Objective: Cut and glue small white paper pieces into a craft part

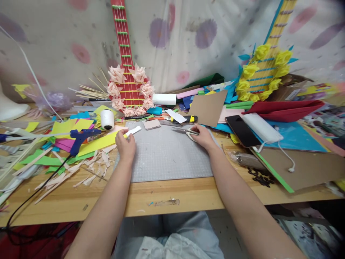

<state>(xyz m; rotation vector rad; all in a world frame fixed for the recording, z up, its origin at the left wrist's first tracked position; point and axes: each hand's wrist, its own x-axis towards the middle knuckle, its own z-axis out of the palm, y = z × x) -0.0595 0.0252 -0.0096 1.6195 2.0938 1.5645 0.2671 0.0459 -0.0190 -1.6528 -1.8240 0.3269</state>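
Note:
My left hand [125,146] is closed, pinching a small white paper strip [134,131] over the left edge of the grey cutting mat [167,158]. At the mat's right side, my right hand [203,137] grips a pair of scissors [188,131] by the pale handles. The blades point left, toward the strip, and stay well apart from it. Between the hands, near the mat's far edge, lie a small grey-pink card piece [152,124] and a white paper piece [176,116]. A yellow-and-black utility knife [192,119] lies just beyond the scissors.
A blue glue gun [81,138] with a black cord lies left, among paper scraps [94,162]. A red paper guitar [129,86] and a yellow one [262,75] stand behind. A phone [241,130], a white power bank [262,126] and brown cardboard [309,169] are right.

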